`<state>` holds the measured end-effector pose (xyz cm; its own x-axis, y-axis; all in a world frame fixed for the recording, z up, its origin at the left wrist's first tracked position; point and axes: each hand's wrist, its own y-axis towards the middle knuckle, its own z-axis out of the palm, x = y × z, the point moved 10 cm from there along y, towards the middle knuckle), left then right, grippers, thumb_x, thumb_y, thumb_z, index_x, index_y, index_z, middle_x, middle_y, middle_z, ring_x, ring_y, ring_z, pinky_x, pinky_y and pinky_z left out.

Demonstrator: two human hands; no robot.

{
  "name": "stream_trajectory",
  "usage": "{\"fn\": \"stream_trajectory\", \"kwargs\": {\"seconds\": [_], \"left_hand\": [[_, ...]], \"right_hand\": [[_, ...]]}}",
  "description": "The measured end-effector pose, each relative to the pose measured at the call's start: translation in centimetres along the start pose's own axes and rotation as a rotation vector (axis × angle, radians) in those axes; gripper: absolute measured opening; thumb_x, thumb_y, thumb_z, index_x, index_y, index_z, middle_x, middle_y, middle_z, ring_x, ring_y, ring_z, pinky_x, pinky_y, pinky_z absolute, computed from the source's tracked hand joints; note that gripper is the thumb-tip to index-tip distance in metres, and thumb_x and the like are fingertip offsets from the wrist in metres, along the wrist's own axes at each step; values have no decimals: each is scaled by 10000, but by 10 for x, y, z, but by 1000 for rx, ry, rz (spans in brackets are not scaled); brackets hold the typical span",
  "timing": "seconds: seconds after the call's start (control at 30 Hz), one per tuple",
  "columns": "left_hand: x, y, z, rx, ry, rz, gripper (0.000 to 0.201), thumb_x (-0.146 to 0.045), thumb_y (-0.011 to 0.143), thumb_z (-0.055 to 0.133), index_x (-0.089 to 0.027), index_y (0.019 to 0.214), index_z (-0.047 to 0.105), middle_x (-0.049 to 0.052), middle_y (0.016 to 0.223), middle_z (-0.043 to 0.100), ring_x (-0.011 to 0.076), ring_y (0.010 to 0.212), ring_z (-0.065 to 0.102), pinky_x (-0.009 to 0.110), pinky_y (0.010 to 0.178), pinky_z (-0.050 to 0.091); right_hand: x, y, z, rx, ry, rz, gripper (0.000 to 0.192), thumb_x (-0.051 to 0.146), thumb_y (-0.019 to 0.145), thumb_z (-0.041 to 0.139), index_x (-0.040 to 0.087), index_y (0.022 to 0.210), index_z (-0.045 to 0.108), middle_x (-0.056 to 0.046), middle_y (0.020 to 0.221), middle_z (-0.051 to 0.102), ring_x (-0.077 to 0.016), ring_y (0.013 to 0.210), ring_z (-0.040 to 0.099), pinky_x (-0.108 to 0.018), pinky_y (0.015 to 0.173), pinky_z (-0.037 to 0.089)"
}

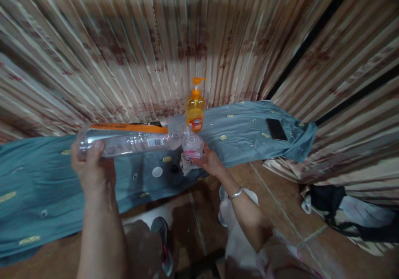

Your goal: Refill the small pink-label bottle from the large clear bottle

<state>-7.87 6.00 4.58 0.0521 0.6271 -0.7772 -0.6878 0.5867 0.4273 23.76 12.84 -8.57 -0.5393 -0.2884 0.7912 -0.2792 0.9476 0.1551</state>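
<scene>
My left hand is wrapped round the base of a large clear bottle with an orange strip and a barcode label. The bottle lies nearly level, its neck pointing right. At its mouth is a small clear bottle with a pink label, which my right hand grips from the right side. Whether the two mouths touch, I cannot tell. Just behind stands an orange pump bottle. A crumpled pale cloth lies beneath the small bottle. Nearer my left hand are a white round lid and a small black cap.
A blue-green patterned cloth covers the long surface, with a black phone at its right end. Striped curtains hang behind. Dark clothes or bags lie on the right. Below is a tiled floor.
</scene>
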Motion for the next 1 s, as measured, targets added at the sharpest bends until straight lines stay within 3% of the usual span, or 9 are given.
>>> {"fn": "stream_trajectory", "kwargs": {"seconds": [0.4,0.67,1.0], "left_hand": [[-8,-3,11,44,53,34,267,-268,507,757,-163,734,662,-15,741,621,113,764,587,347,871,459],[-12,-7,17,91,97,62,248,-324,575,726,-169,760,668,14,750,618,176,829,611,450,908,451],[-9,-9,16,85,67,47,280,-275,529,752,-156,766,663,26,793,622,184,829,609,486,940,426]], "right_hand": [[1,-1,0,6,-1,12,598,381,738,661,146,1221,397,-102,1040,649,-232,909,634,-312,753,478],[1,-2,-1,10,-6,20,588,389,736,655,162,1218,406,-83,1006,652,-241,893,632,-322,744,478],[2,0,0,20,3,7,587,371,744,651,136,1217,394,-102,1027,644,-229,894,629,-314,751,474]]}}
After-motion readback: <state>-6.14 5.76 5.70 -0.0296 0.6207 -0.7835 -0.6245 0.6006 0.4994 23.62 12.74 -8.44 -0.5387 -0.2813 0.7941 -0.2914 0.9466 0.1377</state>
